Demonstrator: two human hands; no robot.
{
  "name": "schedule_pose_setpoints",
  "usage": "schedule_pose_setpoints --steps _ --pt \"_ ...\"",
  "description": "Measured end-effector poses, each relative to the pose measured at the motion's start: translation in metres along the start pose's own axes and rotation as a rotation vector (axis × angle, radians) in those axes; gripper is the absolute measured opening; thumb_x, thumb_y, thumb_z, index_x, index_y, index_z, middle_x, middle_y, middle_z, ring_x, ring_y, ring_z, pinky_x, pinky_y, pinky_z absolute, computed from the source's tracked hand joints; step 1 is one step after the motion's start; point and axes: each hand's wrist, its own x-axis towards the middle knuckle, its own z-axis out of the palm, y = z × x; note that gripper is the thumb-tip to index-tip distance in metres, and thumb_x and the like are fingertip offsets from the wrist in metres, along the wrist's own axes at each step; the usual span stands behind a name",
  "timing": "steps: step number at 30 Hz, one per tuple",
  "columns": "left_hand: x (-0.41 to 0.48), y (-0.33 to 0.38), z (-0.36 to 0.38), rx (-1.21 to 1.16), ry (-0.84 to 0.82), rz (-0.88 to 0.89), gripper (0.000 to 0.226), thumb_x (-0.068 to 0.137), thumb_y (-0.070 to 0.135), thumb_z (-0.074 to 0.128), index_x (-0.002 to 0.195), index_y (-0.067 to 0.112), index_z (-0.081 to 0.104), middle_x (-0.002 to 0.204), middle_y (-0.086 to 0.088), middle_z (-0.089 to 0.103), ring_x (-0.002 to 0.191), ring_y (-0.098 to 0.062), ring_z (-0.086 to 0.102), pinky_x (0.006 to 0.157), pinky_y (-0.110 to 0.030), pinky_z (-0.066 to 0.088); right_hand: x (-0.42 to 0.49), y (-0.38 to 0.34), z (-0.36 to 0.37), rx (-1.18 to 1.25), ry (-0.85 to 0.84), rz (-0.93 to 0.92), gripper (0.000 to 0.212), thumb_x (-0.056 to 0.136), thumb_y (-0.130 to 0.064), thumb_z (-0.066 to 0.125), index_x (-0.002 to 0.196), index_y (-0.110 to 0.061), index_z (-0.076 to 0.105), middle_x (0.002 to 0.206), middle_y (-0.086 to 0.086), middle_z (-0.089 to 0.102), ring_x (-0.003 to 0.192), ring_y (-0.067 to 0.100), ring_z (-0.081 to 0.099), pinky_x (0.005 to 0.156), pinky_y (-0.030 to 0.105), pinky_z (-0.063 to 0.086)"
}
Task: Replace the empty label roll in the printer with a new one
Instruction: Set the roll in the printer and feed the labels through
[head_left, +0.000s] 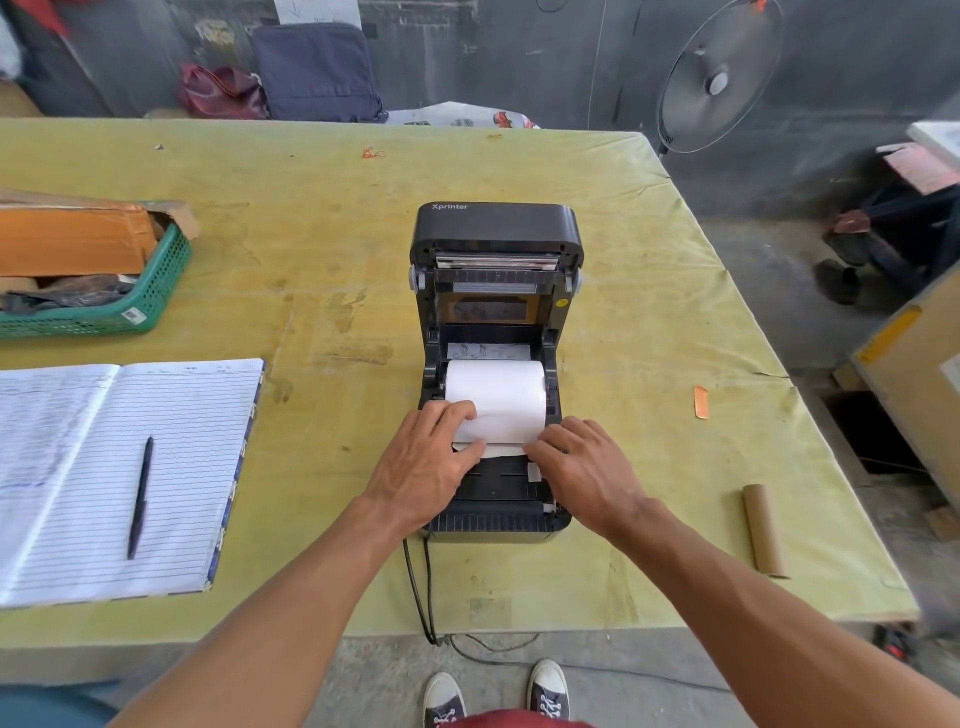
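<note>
A black label printer (496, 234) stands in the middle of the table with its lid tipped up and back. A full white label roll (498, 389) lies in its bay. The loose end of the label paper (498, 448) reaches forward over the front deck. My left hand (426, 462) pinches the left edge of that paper end, thumb on top. My right hand (582, 462) presses its fingertips on the right edge. A bare brown cardboard core (764, 530) lies on the table at the right, apart from the printer.
An open lined notebook (171, 467) with a black pen (140, 496) lies at the left. A green basket (150, 296) holding cardboard sits at the far left. Two black cables (418, 587) hang off the table's near edge. A small orange strip (701, 401) lies right of the printer.
</note>
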Motion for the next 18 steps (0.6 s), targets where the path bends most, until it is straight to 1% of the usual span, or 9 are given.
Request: schedule_pose_setpoints --steps 2,4,5,7,9,11,14,16,18 --pt "-0.002 0.0 0.002 0.01 0.003 -0.009 0.02 0.081 0.014 0.075 0.101 0.009 0.073 0.125 -0.019 0.059 0.111 -0.033 0.047 0.08 -0.04 0.051 0.002 0.0 -0.001 0.022 -0.022 0.021 0.037 0.051 0.008 0.089 0.079 -0.01 0.071 0.067 0.003 0.065 0.058 0.025 0.058 0.054 0.031 0.052" --pt "-0.005 0.0 0.001 -0.017 0.005 -0.051 0.019 0.086 0.016 0.066 0.102 0.007 0.073 0.132 -0.021 0.055 0.113 -0.034 0.044 0.086 -0.043 0.051 0.001 0.001 0.001 0.01 -0.072 0.014 0.035 0.06 0.01 0.083 0.087 -0.009 0.072 0.074 0.004 0.07 0.064 0.026 0.061 0.059 0.034 0.055" --pt "-0.005 -0.001 0.0 -0.024 0.015 -0.06 0.017 0.085 0.016 0.067 0.099 0.007 0.073 0.129 -0.021 0.057 0.111 -0.033 0.044 0.083 -0.043 0.051 0.0 0.0 0.001 -0.003 -0.105 0.007 0.034 0.065 0.01 0.08 0.093 -0.009 0.073 0.081 0.005 0.072 0.07 0.027 0.063 0.064 0.036 0.056" --pt "-0.004 -0.004 -0.004 -0.033 0.022 -0.064 0.014 0.076 0.009 0.078 0.088 0.009 0.073 0.109 -0.016 0.062 0.096 -0.03 0.046 0.068 -0.039 0.049 -0.002 0.0 0.001 -0.009 -0.127 0.001 0.035 0.068 0.008 0.078 0.098 -0.009 0.074 0.089 0.006 0.074 0.075 0.028 0.064 0.068 0.037 0.057" --pt "-0.004 -0.004 -0.005 -0.062 -0.007 -0.05 0.019 0.07 -0.001 0.08 0.082 0.009 0.07 0.089 -0.009 0.058 0.078 -0.024 0.046 0.057 -0.036 0.043 -0.002 0.0 0.0 0.005 -0.105 -0.006 0.038 0.061 0.008 0.084 0.094 -0.008 0.075 0.088 0.007 0.074 0.073 0.028 0.066 0.064 0.036 0.058" --pt "-0.006 -0.004 -0.005 -0.1 -0.024 -0.027 0.018 0.07 -0.005 0.078 0.08 0.007 0.069 0.079 -0.007 0.056 0.066 -0.021 0.047 0.05 -0.034 0.043 -0.001 -0.001 -0.002 0.006 -0.115 -0.009 0.039 0.057 0.008 0.087 0.092 -0.007 0.076 0.088 0.008 0.074 0.073 0.029 0.066 0.063 0.037 0.059" --pt "-0.009 -0.004 -0.007 -0.151 -0.058 -0.003 0.022 0.069 -0.008 0.079 0.086 0.005 0.072 0.077 -0.007 0.062 0.06 -0.021 0.054 0.049 -0.031 0.047 0.003 -0.002 -0.001 -0.011 -0.157 -0.021 0.033 0.068 0.007 0.08 0.098 -0.007 0.075 0.094 0.008 0.073 0.081 0.029 0.065 0.07 0.039 0.058" --pt "-0.008 -0.003 -0.008 -0.186 -0.103 -0.006 0.034 0.069 -0.014 0.076 0.098 0.004 0.073 0.081 -0.009 0.07 0.063 -0.024 0.062 0.053 -0.035 0.054 0.006 -0.001 0.0 -0.032 -0.22 -0.02 0.028 0.083 0.002 0.066 0.108 -0.01 0.071 0.106 0.006 0.071 0.094 0.028 0.061 0.081 0.038 0.053" --pt "-0.006 -0.004 -0.01 -0.215 -0.152 -0.004 0.04 0.071 -0.02 0.069 0.105 0.002 0.071 0.08 -0.01 0.071 0.064 -0.026 0.064 0.057 -0.039 0.057 0.006 0.001 -0.001 -0.036 -0.252 -0.022 0.028 0.09 -0.003 0.059 0.113 -0.013 0.069 0.112 0.003 0.068 0.1 0.026 0.057 0.086 0.036 0.049"
